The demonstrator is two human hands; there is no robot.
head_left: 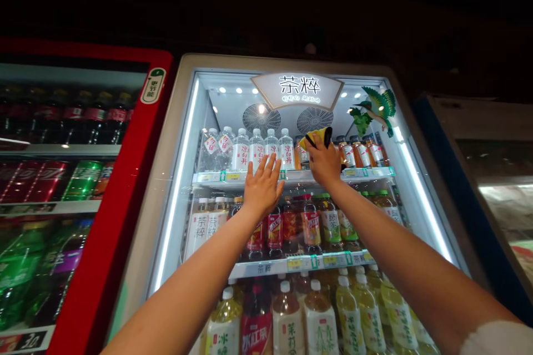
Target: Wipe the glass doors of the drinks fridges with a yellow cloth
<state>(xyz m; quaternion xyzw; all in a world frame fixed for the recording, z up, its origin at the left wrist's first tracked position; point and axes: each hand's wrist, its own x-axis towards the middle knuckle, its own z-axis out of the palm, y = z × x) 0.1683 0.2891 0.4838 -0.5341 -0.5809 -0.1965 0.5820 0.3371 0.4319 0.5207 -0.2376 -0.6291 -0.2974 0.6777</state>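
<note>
A lit drinks fridge with a glass door stands in front of me, its shelves full of bottles. My left hand lies spread against the glass, fingers stretched upward, in front of the clear water bottles on the top shelf. To its right and a little higher, my right hand grips a yellow and black cloth and presses it to the glass. Behind that cloth are amber bottles on the same shelf, partly hidden. Bird and leaf decoration shows at the door's upper right.
A red-framed fridge with cans and dark bottles stands close on the left. Another cooler is at the right edge. Lower shelves hold red tea bottles and pale yellow bottles. Above the fridges it is dark.
</note>
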